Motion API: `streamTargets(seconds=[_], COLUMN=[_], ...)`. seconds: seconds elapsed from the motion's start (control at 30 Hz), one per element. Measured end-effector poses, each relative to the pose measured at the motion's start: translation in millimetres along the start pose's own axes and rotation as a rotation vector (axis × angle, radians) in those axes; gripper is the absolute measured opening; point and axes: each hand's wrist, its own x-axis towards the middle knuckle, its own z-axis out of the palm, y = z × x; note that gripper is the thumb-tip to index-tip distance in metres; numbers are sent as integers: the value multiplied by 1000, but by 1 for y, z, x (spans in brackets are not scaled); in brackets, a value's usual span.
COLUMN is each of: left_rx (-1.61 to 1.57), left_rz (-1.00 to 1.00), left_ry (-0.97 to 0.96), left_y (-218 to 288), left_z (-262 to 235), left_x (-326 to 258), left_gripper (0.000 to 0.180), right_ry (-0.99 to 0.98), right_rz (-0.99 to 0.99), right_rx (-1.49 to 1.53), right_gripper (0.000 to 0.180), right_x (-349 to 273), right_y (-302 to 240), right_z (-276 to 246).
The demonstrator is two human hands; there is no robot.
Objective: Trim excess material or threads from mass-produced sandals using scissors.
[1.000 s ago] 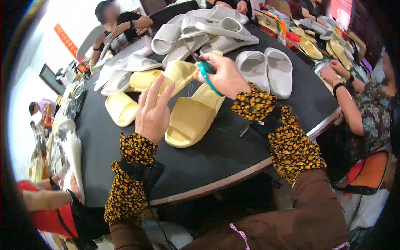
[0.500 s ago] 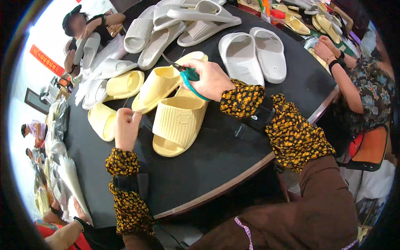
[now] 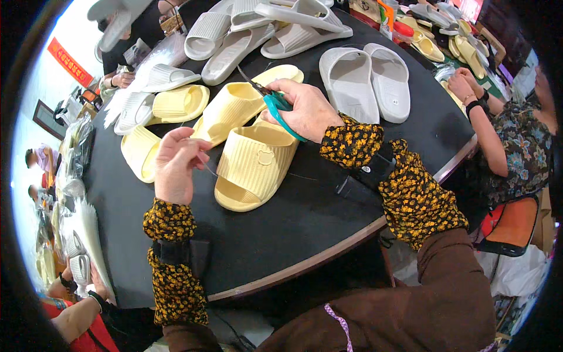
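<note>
The right hand (image 3: 308, 108) is closed around a pair of small teal-handled scissors (image 3: 275, 104), whose thin blades point up and to the left over a yellow slipper (image 3: 255, 161) lying near the middle of the black desk (image 3: 305, 223). That slipper lies with its ribbed strap up and its open toe end toward the near edge of the desk. The left hand (image 3: 176, 164) hovers just left of the slipper, its fingers curled and pinched together on what looks like a fine thread; the thread is too thin to tell for certain. A second yellow slipper (image 3: 234, 108) lies just behind the first, partly under the scissors. More yellow slippers (image 3: 176, 102) sit toward the left edge of the desk, and a pair of pale grey slippers (image 3: 366, 82) rests toward the far right side. White slippers (image 3: 234, 35) are heaped along the far edge. Another person's arm (image 3: 487, 126) rests at the right edge of the desk.
</note>
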Motion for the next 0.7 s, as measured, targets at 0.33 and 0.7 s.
streamTargets(seconds=[0.33, 0.7], left_rx=[-192, -158], left_rz=[190, 265], left_ry=[174, 272], left_y=[-5, 1], left_z=[-25, -24], left_x=[8, 7], left_gripper=[13, 11], right_ry=[-125, -114], right_rz=[-37, -144], right_rx=[-33, -327], right_gripper=[43, 38], right_x=[-3, -6], right_y=[-12, -20], right_z=[-10, -11])
